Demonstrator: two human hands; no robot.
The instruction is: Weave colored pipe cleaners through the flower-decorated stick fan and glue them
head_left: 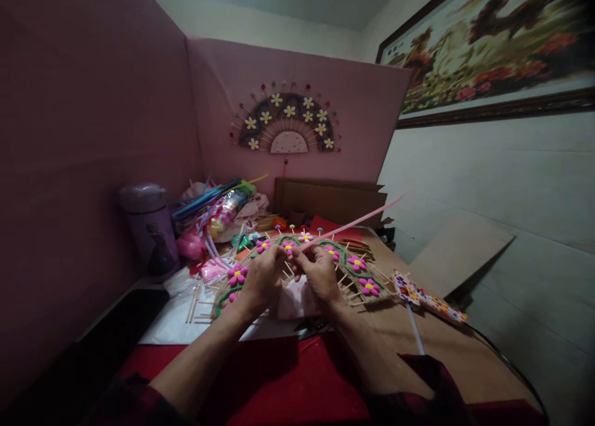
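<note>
A fan-shaped craft (357, 271) of thin wooden sticks, green trim and pink flowers lies on the table in front of me. My left hand (263, 277) rests on its middle with the fingers curled, pinching near a stick. My right hand (320, 272) is closed on the near end of a long pink pipe cleaner (357, 223), which rises up and to the right over the fan. Both hands meet close together above the fan's pale half-round centre (297, 302).
A finished fan (288, 123) hangs on the pink partition behind. A purple bottle (151, 227) and a heap of pipe cleaners and bags (223, 212) sit at the left. Cardboard sheets (330, 199) stand behind. A patterned paper pinwheel (425, 299) lies to the right.
</note>
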